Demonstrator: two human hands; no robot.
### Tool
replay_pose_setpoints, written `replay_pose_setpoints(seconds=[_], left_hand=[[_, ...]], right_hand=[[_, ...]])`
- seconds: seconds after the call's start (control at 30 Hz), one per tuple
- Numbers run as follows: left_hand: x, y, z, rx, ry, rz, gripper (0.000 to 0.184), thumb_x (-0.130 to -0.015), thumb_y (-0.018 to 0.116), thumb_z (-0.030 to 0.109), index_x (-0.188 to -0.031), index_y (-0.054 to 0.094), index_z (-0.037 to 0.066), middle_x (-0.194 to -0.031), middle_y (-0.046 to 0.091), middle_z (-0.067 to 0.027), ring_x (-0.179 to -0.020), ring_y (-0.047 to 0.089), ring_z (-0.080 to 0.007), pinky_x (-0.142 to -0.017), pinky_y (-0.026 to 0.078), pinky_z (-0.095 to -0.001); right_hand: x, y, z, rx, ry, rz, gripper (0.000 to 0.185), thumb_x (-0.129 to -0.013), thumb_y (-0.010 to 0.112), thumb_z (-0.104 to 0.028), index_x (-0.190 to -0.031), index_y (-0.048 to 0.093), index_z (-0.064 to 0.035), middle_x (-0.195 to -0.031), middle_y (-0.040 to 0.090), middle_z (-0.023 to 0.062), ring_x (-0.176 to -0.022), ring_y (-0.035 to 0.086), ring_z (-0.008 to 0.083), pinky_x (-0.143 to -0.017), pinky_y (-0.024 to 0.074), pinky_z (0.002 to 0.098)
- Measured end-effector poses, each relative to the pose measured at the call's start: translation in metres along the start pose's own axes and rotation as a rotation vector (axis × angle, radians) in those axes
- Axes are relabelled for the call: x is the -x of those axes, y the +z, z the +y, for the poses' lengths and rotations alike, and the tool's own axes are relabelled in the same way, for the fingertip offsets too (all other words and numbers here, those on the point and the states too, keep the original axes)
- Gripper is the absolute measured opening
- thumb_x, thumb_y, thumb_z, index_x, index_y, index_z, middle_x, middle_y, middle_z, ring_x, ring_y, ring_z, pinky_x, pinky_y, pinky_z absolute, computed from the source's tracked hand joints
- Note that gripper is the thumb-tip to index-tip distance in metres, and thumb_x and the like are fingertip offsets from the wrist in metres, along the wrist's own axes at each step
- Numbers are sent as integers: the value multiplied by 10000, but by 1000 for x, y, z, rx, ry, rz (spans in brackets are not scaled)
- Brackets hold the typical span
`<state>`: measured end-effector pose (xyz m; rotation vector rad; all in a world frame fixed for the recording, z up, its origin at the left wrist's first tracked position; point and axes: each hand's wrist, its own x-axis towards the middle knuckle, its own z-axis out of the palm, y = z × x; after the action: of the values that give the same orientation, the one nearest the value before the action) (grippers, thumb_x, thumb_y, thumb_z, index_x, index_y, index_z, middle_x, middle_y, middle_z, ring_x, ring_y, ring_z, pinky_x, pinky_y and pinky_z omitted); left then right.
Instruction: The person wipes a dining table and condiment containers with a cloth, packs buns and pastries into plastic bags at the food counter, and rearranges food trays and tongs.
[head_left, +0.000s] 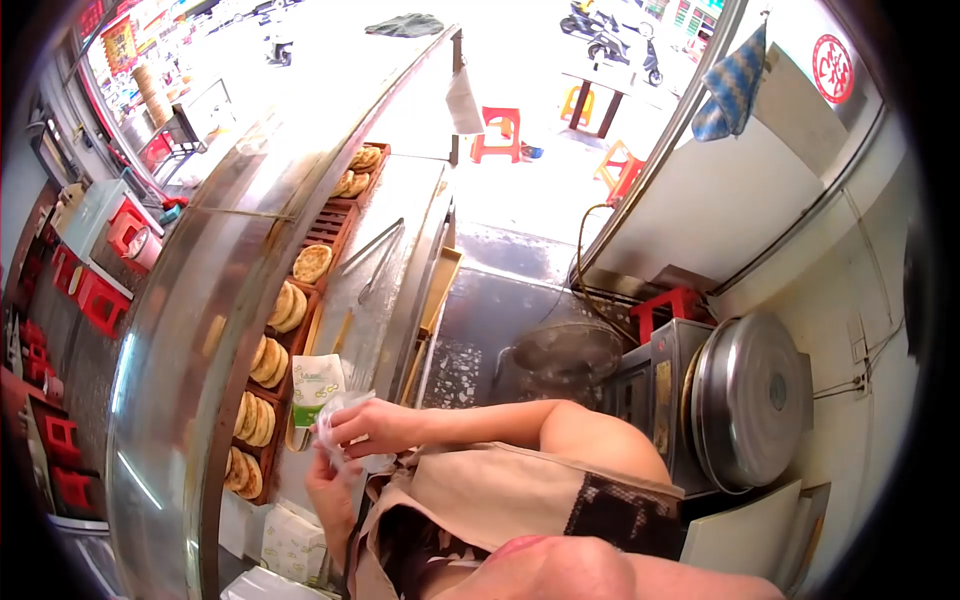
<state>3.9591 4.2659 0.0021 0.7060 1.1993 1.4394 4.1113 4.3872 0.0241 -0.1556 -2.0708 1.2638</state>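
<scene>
A clear plastic bag (347, 403) is bunched between my two hands, above the near edge of the counter. My right hand (385, 425) pinches the bag from above, with its fingers pressed together. Just below, my left hand (332, 492) grips the same bag, its fingers partly hidden behind the plastic. Beside the bag, on the counter, a white paper bag (317, 375) with green print stands close to my right fingertips. I cannot make out anything inside the plastic bag.
Brown trays of round flatbreads (268, 360) line the glass display case (190, 360). Metal tongs (372, 262) lie on the steel counter (385, 235). More printed paper bags (292, 540) are stacked nearby. Behind stand a large round metal griddle (750, 400) and a red stool (668, 308).
</scene>
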Motion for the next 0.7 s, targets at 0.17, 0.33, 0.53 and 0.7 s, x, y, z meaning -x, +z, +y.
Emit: replay_pose_setpoints(seconds=[0.17, 0.33, 0.53, 0.7], left_hand=[[-16, 9, -8, -672, 224, -30, 167, -747, 665, 0, -899, 604, 30, -882, 569, -25, -788, 553, -149, -797, 447, -262], [-18, -32, -53, 1105, -390, 23, 232, -818, 506, 261, -676, 574, 91, -844, 605, -48, -861, 606, -252, -833, 458, -383], [-10, -10, -80, 1235, -170, 2, 226, -851, 495, 182, -993, 645, 90, -742, 582, -26, -741, 573, -184, -751, 451, -338], [-14, 11, -37, 763, -136, -143, 243, -923, 504, 111, -1131, 615, 52, -729, 579, -8, -637, 540, -120, -596, 443, -231]], right_hand=[[17, 2, 31, -257, 225, 53, 70, -815, 650, -85, -876, 648, -51, -858, 538, 44, -792, 549, 150, -715, 440, 291], [81, -30, 106, -1519, 933, 336, 188, -824, 556, -206, -687, 574, -78, -708, 574, 34, -754, 542, 179, -742, 422, 319], [61, -25, 70, -1755, 631, 276, 154, -827, 541, -149, -803, 640, -33, -788, 617, 59, -781, 564, 186, -736, 439, 307], [17, -34, 21, -607, 656, -39, 337, -868, 621, -103, -1204, 620, -132, -963, 623, 40, -759, 555, 93, -588, 435, 222]])
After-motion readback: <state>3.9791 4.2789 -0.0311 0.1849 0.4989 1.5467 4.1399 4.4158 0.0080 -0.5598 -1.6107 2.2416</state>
